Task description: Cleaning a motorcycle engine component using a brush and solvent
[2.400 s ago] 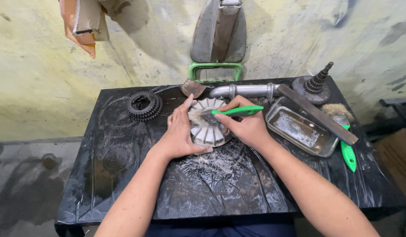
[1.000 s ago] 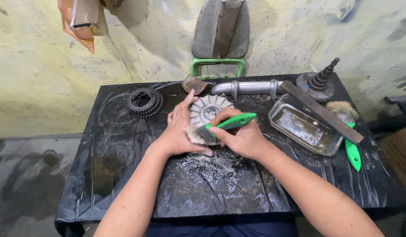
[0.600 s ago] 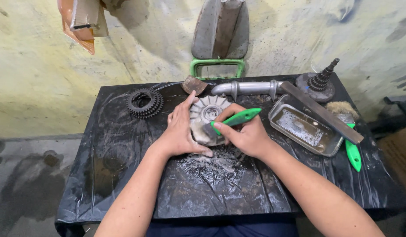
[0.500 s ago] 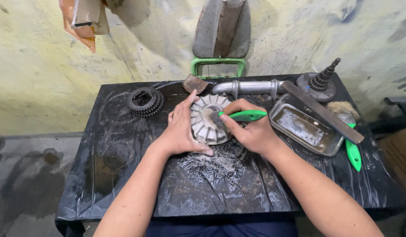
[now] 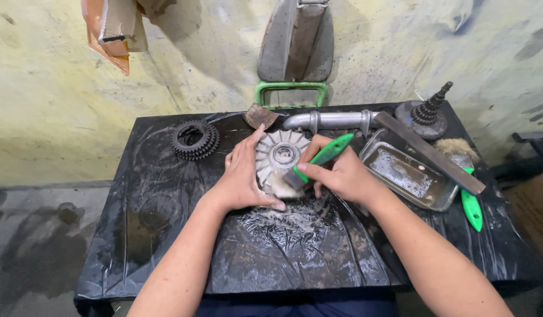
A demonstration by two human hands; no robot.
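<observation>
Steadying a stiff, probably heavy, wet and slippery finned metal wheel (image 5: 278, 158) mid-bench by its rim, the left hand (image 5: 243, 179) lies open while the right hand (image 5: 341, 175) grips a green-handled brush (image 5: 318, 161).

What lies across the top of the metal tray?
A long flat metal bar lies slanted across the metal tray, covering its far right rim. Inside, grey liquid residue shows; the part beneath the bar is hidden.
</observation>
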